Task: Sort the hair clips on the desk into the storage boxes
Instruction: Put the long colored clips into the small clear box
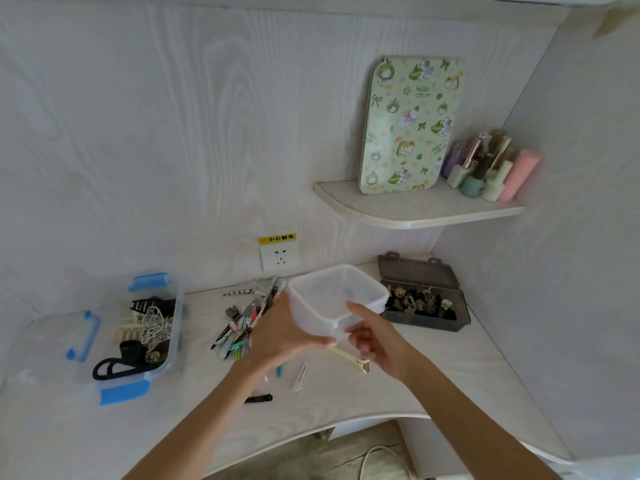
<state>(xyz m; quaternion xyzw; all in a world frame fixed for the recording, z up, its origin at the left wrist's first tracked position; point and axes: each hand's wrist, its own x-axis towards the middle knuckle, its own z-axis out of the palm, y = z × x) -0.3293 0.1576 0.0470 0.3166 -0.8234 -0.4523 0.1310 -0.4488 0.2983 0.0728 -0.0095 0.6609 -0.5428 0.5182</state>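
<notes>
Gripping empty translucent tub (337, 296) with both hands (282, 336) (375, 336), fingers curled round it; loose slim clips (242, 323) lying just left, below.

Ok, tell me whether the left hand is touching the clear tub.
Touching. The head view shows the left hand gripping the clear tub from its left side, thumb under the near corner.

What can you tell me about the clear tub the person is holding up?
The tub is a squarish, round-cornered container of cloudy see-through plastic, lidless and looking empty. It is tilted, its open mouth facing the camera, raised above the desk. The left hand grips its lower left side; the right hand holds its lower right corner.
</notes>
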